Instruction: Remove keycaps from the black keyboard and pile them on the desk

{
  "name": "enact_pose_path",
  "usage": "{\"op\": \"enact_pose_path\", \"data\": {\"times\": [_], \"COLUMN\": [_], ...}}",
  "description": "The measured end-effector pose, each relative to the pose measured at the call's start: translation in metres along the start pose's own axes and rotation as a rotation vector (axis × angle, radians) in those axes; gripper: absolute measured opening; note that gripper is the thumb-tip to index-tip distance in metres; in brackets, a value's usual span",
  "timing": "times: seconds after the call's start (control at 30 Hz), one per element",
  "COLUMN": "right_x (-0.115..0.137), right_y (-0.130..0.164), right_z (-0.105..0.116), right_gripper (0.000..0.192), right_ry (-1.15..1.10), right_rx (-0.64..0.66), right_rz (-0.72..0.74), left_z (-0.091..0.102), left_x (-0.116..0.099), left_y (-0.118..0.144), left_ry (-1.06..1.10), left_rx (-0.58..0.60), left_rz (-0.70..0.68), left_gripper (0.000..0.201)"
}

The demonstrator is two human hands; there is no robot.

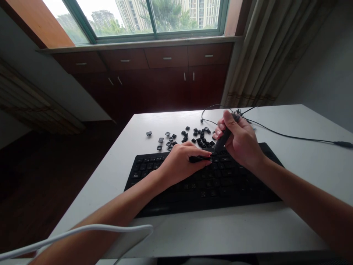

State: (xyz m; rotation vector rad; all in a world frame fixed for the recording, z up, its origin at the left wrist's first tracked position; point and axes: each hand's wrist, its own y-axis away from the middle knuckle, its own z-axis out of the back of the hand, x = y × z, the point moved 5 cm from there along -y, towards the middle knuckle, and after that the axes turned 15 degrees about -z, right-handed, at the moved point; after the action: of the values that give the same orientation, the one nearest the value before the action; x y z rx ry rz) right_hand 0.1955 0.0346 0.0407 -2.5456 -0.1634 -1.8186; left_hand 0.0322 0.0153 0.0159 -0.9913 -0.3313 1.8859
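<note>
A black keyboard (171,206) lies across the white table, with some keycaps off and bare key positions showing in its middle. My left hand (180,162) rests over its upper middle, thumb and forefinger closed toward each other; what they hold, if anything, is lost in the dark. My right hand (239,138) is wrapped round a thick dark-handled tool (223,140). The tool slants down, its lower end at the keyboard's upper rows beside my left fingertips; its tip cannot be made out. Several loose black keycaps (202,140) lie just beyond the keyboard's far edge.
More keycaps (160,140) are scattered toward the left of the white table (118,147). A thin black cable (286,136) runs off to the right. A white cord (110,228) crosses in front of my left forearm. Cabinets (165,88) stand below the window.
</note>
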Motion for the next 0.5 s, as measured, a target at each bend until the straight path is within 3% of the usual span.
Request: {"op": "enact_pose_path", "data": {"times": [0.23,0.5], "right_x": [-0.01,-0.015], "right_y": [0.004,0.029], "right_z": [-0.013,-0.017], "right_gripper": [0.035,0.032], "right_ry": [-0.07,0.152], "right_rx": [0.041,-0.145], "right_rz": [0.049,0.237], "left_z": [-0.001,-0.003], "left_x": [0.0,0.001], "left_y": [0.0,0.002], "left_ry": [-0.033,0.098], "left_rx": [0.016,0.026], "left_rz": [0.005,0.15], "left_gripper": [0.02,0.034]}}
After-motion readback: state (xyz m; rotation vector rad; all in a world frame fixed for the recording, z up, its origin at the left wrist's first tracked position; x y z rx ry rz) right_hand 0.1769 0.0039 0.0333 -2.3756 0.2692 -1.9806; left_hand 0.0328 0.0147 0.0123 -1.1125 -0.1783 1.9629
